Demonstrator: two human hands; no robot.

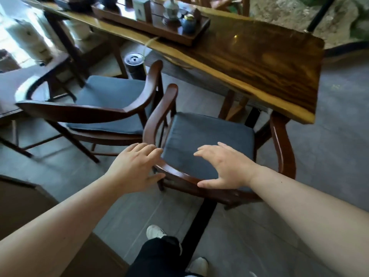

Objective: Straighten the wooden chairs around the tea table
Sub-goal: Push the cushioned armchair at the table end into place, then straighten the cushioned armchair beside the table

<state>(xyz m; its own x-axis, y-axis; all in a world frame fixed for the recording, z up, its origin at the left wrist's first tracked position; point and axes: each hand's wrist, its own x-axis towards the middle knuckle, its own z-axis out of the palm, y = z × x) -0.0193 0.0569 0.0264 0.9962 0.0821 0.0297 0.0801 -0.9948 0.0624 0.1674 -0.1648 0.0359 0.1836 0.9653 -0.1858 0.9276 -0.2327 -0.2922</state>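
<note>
Two wooden chairs (95,108) (209,148), one tea table (269,62), two hands (137,166) (227,166), one tray (155,27)

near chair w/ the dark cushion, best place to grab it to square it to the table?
Probably the curved back rail of the near chair, taken from behind, where the person stands. The rail bows toward the viewer, bare and open on top, and the left hand and right hand already hover spread over it. The armrest tips sit close under the tea table.

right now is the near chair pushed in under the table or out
Mostly out: only the front of the near chair and its right arm tip reach the tea table edge.
</note>
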